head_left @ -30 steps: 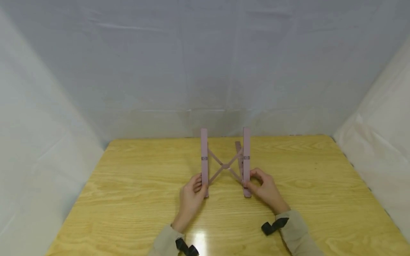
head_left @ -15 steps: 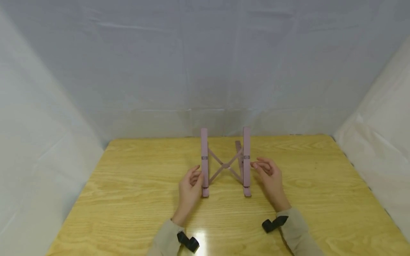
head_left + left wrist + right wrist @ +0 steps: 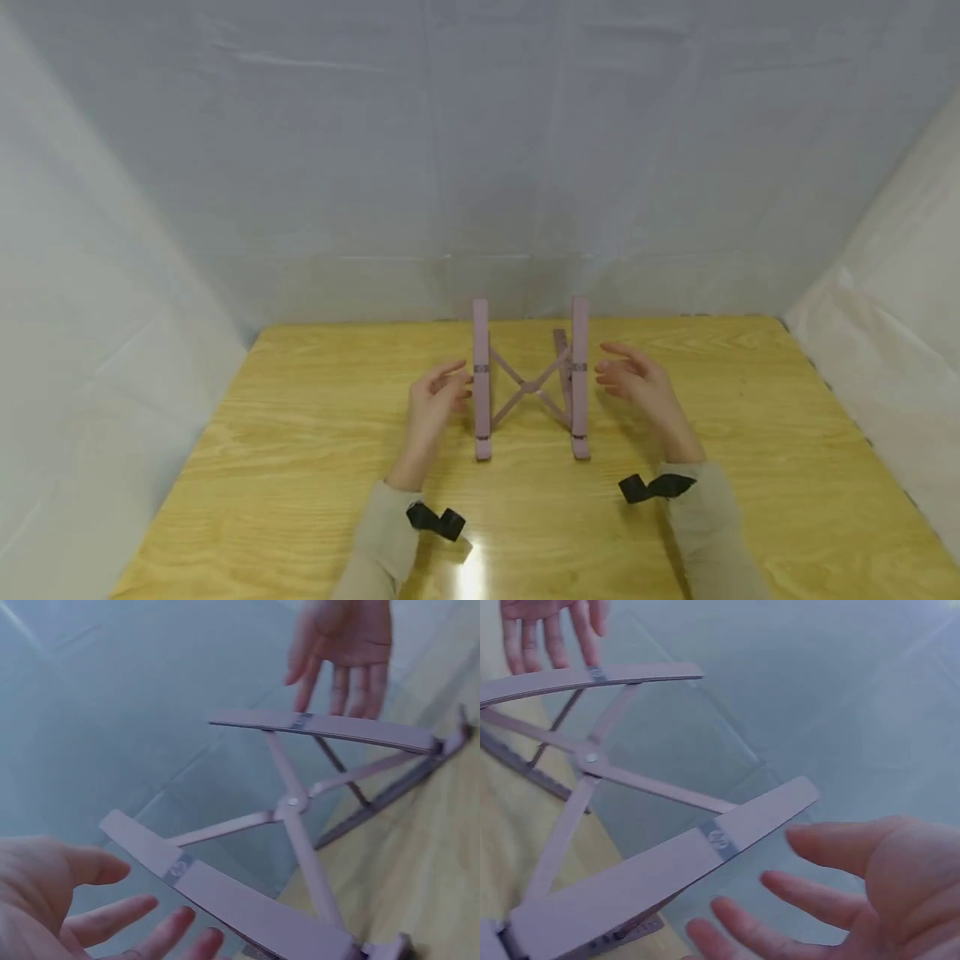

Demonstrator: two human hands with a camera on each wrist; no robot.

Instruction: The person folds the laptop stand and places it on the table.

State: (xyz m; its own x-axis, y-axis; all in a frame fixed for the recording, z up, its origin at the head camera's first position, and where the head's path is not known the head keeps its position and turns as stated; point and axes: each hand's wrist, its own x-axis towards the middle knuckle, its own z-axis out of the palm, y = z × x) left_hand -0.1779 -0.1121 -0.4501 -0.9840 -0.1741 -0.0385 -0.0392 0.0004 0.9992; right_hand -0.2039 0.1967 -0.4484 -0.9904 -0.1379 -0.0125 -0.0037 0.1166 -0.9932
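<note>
A pink folding laptop stand (image 3: 531, 387) stands unfolded on the table, its two long arms joined by an X of crossed bars. Each arm carries a dark band with a logo, and small lips stick up at the near ends. Just left of the left arm is my left hand (image 3: 435, 404), fingers loosely spread and holding nothing. On the other side my right hand (image 3: 647, 396) hovers beside the right arm, also with relaxed fingers. The right wrist view shows a gap between the right thumb and the stand's arm (image 3: 652, 877). Whether the left fingertips touch the stand is unclear.
The wooden table (image 3: 322, 467) extends around the stand on all sides. Pale sheeting (image 3: 480, 167) hangs behind the table's back edge and along both sides. A black wrist camera (image 3: 437, 521) sits on the left sleeve, another (image 3: 657, 487) on the right.
Both hands have let go of the near ends of the stand's arms. They have moved back along the arms and outward, with fingers loosening. The stand stays in place.
</note>
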